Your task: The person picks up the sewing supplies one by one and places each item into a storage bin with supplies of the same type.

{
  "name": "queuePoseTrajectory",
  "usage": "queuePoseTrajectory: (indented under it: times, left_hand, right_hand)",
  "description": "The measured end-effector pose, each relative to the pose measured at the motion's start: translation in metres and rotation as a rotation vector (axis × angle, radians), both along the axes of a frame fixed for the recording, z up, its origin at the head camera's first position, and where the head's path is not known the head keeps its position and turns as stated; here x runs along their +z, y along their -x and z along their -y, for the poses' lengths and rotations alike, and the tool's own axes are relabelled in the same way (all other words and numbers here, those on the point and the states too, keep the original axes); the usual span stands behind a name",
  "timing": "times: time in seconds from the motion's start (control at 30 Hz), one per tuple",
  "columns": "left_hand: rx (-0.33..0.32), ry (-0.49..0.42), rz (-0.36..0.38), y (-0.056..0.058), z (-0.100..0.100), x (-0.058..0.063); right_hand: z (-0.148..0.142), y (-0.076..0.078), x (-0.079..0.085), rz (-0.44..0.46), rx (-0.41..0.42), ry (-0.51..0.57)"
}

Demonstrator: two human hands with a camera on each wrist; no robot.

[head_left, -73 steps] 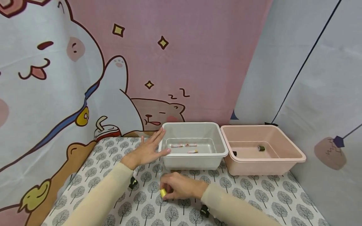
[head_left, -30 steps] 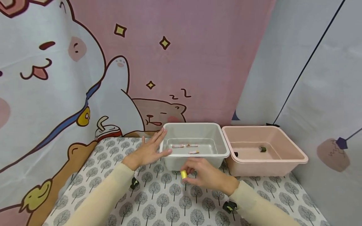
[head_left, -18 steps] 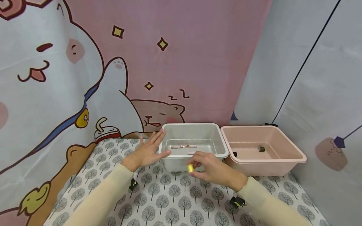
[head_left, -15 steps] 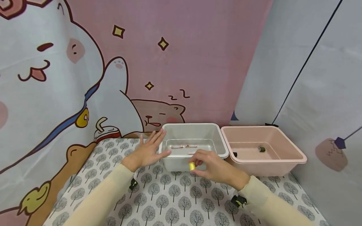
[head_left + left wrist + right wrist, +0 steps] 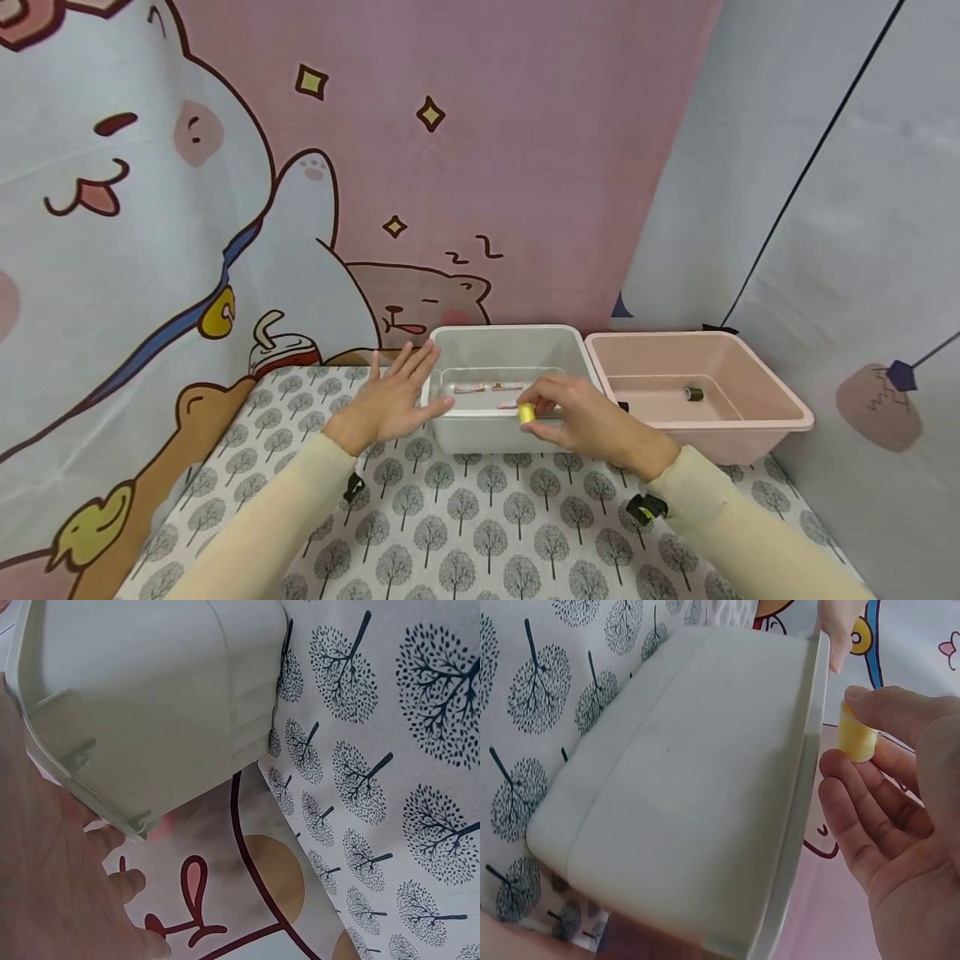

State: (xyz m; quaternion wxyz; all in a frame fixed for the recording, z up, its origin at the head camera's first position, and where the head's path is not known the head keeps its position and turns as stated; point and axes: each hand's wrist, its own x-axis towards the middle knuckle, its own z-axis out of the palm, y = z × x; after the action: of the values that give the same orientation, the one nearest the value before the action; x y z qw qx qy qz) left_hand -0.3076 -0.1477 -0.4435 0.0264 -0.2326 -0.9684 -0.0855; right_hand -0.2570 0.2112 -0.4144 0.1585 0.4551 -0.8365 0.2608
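A small yellow thread spool (image 5: 527,413) is pinched between the thumb and fingers of my right hand (image 5: 592,421), by the front rim of the light grey bin (image 5: 480,435). In the right wrist view the spool (image 5: 856,739) is upright, just beyond the bin's rim. My left hand (image 5: 384,406), fingers spread and straight, rests against the bin's left rim. Inside that bin lie a few small slim pieces (image 5: 469,389), too small to identify. The pink bin (image 5: 705,442) on the right holds a dark green thread spool (image 5: 693,394) and a black item (image 5: 623,406), partly hidden.
Both bins stand side by side at the back of a table (image 5: 457,533) covered in tree-print cloth. A pink cartoon curtain (image 5: 525,167) hangs behind them, and a pale curtain (image 5: 840,250) borders the right side.
From low over the table my right hand has carried the yellow spool up and rightward to the grey bin's front rim. My left hand has stayed almost still.
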Motion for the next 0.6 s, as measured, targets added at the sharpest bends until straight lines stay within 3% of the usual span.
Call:
queuePoseTrajectory:
  times: [0.27,0.6]
  left_hand:
    - [-0.002,-0.004,0.006,0.000,-0.001,0.000]
    - [0.000,-0.002,0.002,0.001,-0.001,0.000]
  right_hand:
    - [-0.018,0.008,0.011,-0.032,-0.039,0.037]
    - [-0.047,0.029,0.014,-0.104,-0.116,0.013]
